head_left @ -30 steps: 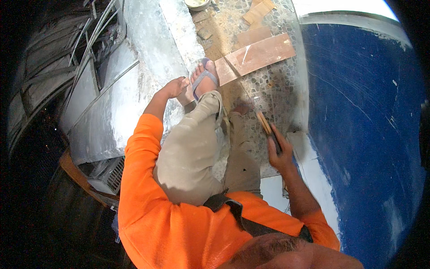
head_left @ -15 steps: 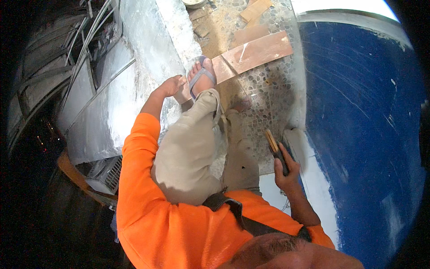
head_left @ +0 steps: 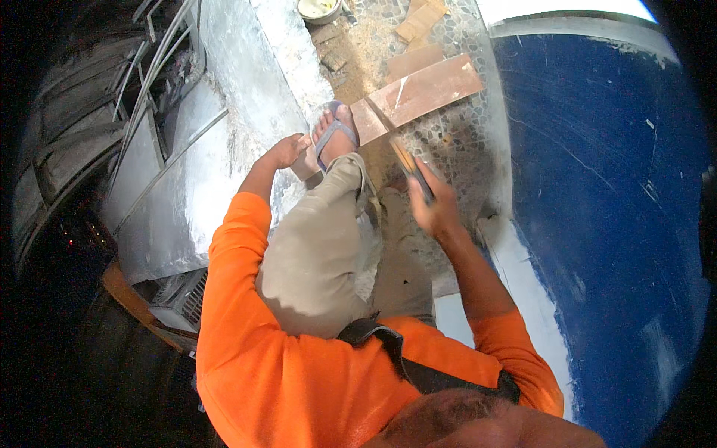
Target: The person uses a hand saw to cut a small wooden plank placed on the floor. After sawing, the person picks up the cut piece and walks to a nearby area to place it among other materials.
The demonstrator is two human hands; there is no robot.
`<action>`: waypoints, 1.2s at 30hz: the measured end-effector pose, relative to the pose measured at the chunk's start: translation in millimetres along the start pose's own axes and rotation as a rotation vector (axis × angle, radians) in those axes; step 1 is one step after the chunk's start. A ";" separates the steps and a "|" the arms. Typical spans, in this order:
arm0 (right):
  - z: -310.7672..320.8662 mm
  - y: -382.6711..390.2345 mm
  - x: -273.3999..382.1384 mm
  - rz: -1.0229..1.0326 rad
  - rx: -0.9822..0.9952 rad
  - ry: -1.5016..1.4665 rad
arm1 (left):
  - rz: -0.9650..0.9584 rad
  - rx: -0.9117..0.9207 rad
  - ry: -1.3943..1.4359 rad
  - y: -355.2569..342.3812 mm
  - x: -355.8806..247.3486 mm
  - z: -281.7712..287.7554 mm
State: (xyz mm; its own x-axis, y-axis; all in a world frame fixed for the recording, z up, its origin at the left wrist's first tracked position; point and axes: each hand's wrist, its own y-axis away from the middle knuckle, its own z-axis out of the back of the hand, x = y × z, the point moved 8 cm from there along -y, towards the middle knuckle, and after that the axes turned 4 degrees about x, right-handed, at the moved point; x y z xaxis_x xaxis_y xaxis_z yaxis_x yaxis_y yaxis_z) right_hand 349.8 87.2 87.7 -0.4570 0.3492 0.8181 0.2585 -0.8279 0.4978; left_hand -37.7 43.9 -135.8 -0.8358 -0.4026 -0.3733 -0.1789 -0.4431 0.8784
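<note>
A reddish-brown flat board point(head_left: 429, 89) lies slantwise across the floor, with a dark line crossing it near its middle. My foot in a grey flip-flop point(head_left: 336, 138) presses on the board left of that line. At the board's left end my left hand point(head_left: 288, 151) grips its edge, the fingers partly hidden. My right hand point(head_left: 435, 205) is closed around the dark handle of a narrow tool point(head_left: 407, 163) with a tan front part; its exact kind does not show. The tool's tip is just below the board, near the dark line.
A bowl point(head_left: 320, 9) with pale contents stands at the top. Beyond the board are cardboard-like scraps point(head_left: 420, 21) and sawdust-coloured dirt on the pebbled floor point(head_left: 478, 142). A blue curved surface point(head_left: 605, 187) rises at right, a whitish slab point(head_left: 246, 82) at left, with metal rods point(head_left: 153, 82) beyond.
My right hand has swung up and left with the tool, from beside my right leg to close below the board. My left hand and foot stay at the board.
</note>
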 end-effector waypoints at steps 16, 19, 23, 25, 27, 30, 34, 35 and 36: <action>-30.5 -93.8 18.8 0.010 -0.020 0.136 | -0.004 0.076 0.049 -11.6 1.0 -6.4; -15.8 -45.6 15.8 0.048 -0.017 0.119 | 0.013 0.076 0.073 -7.2 21.2 -10.5; 53.8 101.7 6.2 -0.180 0.104 0.106 | 0.063 0.090 0.087 7.3 -20.7 -2.2; 73.2 131.5 16.3 -0.243 0.134 0.093 | 0.068 0.125 0.066 10.5 -22.6 -1.2; 77.9 136.1 18.2 -0.323 0.159 0.070 | 0.077 0.142 0.064 11.8 -15.1 -3.0; 34.0 51.3 -2.0 -0.111 0.107 0.047 | 0.072 0.142 0.090 10.3 -0.7 -7.4; -30.7 -91.1 4.0 0.113 -0.098 0.159 | -0.015 0.061 0.043 -3.0 -25.8 4.2; -34.4 -99.8 5.0 0.084 -0.084 0.148 | -0.023 0.013 0.021 -0.9 -27.7 4.6; -35.7 -106.9 11.3 0.059 -0.061 0.147 | -0.014 0.016 0.010 0.5 -20.3 1.5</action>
State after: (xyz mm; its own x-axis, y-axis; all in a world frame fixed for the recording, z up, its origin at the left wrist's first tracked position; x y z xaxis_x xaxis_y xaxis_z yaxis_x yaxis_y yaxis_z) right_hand 286.6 164.0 33.4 -0.5630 0.2351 0.7923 0.2387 -0.8715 0.4283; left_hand -21.6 53.1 -127.4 -0.8280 -0.4046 -0.3883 -0.1988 -0.4356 0.8779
